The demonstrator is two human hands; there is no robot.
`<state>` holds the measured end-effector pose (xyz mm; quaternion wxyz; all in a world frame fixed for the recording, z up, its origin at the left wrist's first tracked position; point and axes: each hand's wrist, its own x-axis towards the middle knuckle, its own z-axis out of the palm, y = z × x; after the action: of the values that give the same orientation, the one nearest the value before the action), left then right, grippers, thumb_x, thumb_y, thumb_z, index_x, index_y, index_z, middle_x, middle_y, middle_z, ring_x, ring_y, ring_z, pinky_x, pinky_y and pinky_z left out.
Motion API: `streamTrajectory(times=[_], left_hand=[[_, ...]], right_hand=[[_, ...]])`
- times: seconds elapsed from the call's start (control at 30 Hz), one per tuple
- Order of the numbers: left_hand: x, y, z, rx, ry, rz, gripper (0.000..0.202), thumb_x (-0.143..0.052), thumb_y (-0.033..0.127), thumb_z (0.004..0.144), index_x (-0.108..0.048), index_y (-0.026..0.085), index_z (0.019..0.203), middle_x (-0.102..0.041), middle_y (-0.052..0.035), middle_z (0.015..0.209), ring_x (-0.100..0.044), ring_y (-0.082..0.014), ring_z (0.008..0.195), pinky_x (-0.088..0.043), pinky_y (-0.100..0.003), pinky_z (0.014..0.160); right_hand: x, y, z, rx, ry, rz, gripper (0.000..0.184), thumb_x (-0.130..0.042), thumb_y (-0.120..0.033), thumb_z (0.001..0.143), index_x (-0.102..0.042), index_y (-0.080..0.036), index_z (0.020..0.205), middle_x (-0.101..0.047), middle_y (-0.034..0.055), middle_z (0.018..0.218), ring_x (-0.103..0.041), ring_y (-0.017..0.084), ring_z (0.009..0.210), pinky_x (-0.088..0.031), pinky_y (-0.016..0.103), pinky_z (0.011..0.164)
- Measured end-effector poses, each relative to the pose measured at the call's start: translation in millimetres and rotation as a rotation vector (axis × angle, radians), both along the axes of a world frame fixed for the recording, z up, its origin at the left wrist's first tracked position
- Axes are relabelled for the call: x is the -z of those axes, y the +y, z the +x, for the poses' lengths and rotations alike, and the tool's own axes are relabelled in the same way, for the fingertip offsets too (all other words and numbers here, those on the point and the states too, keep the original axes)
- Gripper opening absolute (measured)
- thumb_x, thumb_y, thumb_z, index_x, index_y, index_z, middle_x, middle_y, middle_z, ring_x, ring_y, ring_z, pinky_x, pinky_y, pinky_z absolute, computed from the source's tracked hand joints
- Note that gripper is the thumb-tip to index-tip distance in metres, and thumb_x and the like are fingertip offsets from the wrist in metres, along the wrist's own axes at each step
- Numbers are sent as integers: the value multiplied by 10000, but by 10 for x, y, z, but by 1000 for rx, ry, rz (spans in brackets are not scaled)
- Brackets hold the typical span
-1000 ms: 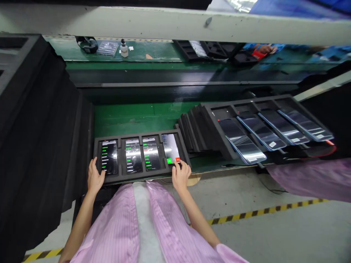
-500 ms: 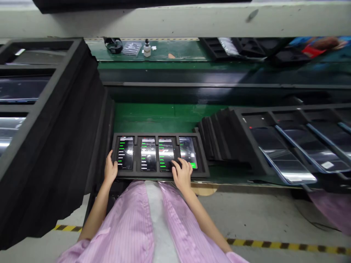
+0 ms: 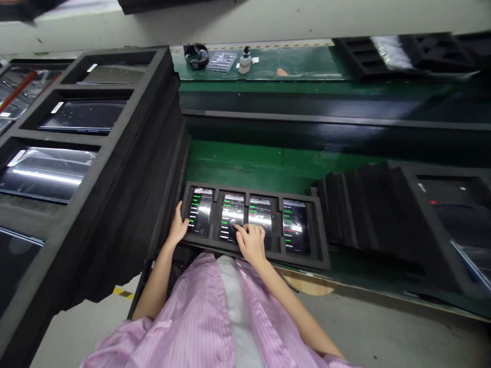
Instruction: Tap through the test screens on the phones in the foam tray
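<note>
A black foam tray (image 3: pixel 257 250) in front of me carries several smartphones in a row, their lit screens showing green and white lines of text. On the tray's left end is my left hand (image 3: pixel 177 228), its fingers along the outer side and its thumb over the rim, beside the leftmost phone (image 3: pixel 200 210). My right hand (image 3: pixel 251 241) is open over the tray. Its index finger reaches the screen of the second phone from the left (image 3: pixel 231 209), while the other fingers overlap the lower part of the third phone (image 3: pixel 260 208). The rightmost phone (image 3: pixel 295 225) is uncovered.
Tall stacked foam trays (image 3: pixel 126 168) with phones stand at left. More stacked trays (image 3: pixel 356 214) lean at right. Behind run a green bench surface (image 3: pixel 249 158) and a dark channel. A small bottle (image 3: pixel 244 62), a clear plastic case (image 3: pixel 221 62) and a black strap (image 3: pixel 196 56) lie beyond.
My right hand has moved left from between the third and rightmost phones to the second. The rightmost screen now shows text lines instead of a green block. The view has turned left.
</note>
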<state>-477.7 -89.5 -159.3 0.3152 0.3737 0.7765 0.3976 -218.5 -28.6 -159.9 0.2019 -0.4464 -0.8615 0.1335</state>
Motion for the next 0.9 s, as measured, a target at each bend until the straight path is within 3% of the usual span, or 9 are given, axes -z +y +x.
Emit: streamTrajectory(times=[0.13,0.4,0.7,0.9], left_hand=[[-10,-25,22,9,-14,3,743,-442,46,699,-190,139,1391,-288,-131,1453,-262,-205,1342,-171,-402,1117],[-44,-53,-14,104,-18,16,851,-524,37,629,-183,180,1394,-259,-106,1463,-214,-224,1358,-166,-386,1120],[-14,-79,-35,204,121,42,784,-551,119,694,-206,187,1394,-258,-117,1462,-219,-243,1355,-150,-426,1123],[22,-72,-62,189,135,10,724,-501,149,744,-187,170,1396,-251,-135,1462,-219,-245,1355,-153,-445,1118]], right_hand=[[9,-5,24,14,-1,0,368,-311,-277,900,-661,-222,1000,-510,53,790,-419,180,766,-307,362,814],[-1,-11,34,-31,8,9,368,-314,-265,898,-668,-218,989,-507,47,801,-418,176,790,-284,364,838],[-16,-10,17,-40,28,34,349,-342,-223,880,-669,-249,999,-527,36,827,-444,166,840,-252,378,921],[-36,-18,28,-26,54,115,336,-361,-231,871,-690,-244,935,-557,50,894,-466,167,884,-229,385,964]])
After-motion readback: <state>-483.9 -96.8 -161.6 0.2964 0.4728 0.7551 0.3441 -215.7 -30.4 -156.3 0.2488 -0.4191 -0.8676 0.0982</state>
